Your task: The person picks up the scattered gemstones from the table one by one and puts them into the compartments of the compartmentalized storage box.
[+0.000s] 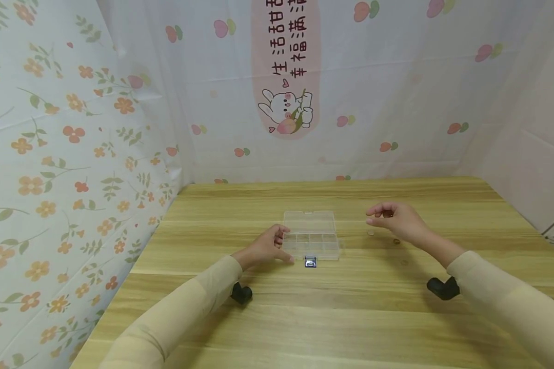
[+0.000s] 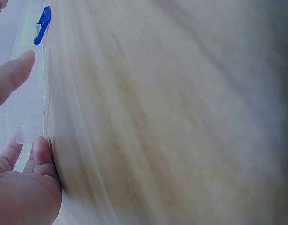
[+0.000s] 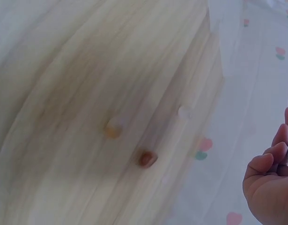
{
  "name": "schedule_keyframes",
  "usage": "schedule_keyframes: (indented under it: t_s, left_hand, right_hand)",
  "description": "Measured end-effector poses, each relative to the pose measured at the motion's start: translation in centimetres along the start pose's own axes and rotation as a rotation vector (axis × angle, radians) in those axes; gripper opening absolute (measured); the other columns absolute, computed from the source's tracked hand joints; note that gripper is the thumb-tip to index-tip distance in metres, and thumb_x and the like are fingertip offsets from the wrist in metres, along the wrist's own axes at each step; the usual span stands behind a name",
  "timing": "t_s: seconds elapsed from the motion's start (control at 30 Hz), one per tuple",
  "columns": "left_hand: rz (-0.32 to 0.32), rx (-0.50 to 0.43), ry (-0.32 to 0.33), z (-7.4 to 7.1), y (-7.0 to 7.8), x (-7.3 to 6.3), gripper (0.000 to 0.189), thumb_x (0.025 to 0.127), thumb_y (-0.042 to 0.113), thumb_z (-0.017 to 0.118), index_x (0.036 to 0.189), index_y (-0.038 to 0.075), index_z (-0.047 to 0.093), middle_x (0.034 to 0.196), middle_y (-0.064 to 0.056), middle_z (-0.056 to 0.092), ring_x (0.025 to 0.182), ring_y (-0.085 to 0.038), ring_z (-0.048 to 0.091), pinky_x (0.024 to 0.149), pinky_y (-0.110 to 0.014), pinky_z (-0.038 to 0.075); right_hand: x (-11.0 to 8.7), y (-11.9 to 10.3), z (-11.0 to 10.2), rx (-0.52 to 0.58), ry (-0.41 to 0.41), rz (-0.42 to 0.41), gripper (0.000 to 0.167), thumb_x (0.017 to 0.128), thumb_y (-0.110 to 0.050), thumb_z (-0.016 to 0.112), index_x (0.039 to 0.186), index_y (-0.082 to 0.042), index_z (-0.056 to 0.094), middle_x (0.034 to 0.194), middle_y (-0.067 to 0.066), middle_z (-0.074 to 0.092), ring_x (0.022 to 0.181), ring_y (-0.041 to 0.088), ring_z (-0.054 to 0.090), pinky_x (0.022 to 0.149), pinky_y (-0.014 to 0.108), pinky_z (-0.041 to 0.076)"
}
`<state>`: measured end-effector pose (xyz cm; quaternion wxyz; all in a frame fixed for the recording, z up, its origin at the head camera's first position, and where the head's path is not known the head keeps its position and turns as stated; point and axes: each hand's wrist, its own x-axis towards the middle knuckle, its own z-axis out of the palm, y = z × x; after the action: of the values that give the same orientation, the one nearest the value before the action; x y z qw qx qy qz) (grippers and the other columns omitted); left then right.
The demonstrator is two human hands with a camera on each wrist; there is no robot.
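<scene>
A clear plastic compartment box (image 1: 309,221) lies on the table, its lid folded back. A blue latch (image 1: 310,262) hangs from its front edge; the left wrist view shows the same blue latch (image 2: 42,26). My left hand (image 1: 266,248) grips the box's left end, thumb by the front edge and fingers at the side. To the right, my right hand (image 1: 401,221) hovers over the table, thumb and forefinger apart, nothing visible between them. Below it lie a small clear piece (image 1: 371,233), a brown piece (image 1: 396,241) and a pale amber piece (image 1: 404,262).
The wooden table (image 1: 304,328) ends at a printed cloth wall (image 1: 212,102) behind and a floral cloth (image 1: 51,179) on the left. Dark wrist mounts (image 1: 443,288) sit under both forearms. The right wrist view shows the brown piece (image 3: 147,159) blurred.
</scene>
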<state>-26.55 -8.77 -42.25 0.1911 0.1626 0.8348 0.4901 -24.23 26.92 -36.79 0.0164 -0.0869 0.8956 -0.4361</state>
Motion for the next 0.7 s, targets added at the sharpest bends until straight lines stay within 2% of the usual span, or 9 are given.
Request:
schedule_keyframes:
  t_s: [0.43, 0.7]
  left_hand:
    - [-0.008, -0.001, -0.008, 0.0, 0.3, -0.2, 0.075, 0.071, 0.007, 0.087, 0.134, 0.006, 0.047, 0.112, -0.009, 0.044, 0.097, -0.022, 0.042, 0.083, -0.033, 0.038]
    - [-0.006, 0.0, -0.01, -0.1, 0.1, -0.2, 0.075, 0.071, 0.008, 0.087, 0.134, 0.007, 0.047, 0.112, -0.008, 0.044, 0.097, -0.021, 0.041, 0.083, -0.033, 0.038]
  right_hand:
    - [-2.4, 2.3, -2.9, -0.05, 0.044, -0.003, 0.042, 0.091, -0.034, 0.069, 0.114, 0.002, 0.065, 0.092, 0.011, 0.055, 0.069, 0.02, 0.044, 0.056, 0.03, 0.038]
    - [-4.0, 4.2, -4.3, -0.045, 0.051, 0.03, 0.043, 0.093, -0.032, 0.067, 0.115, 0.005, 0.063, 0.094, 0.01, 0.055, 0.073, 0.02, 0.045, 0.058, 0.031, 0.042]
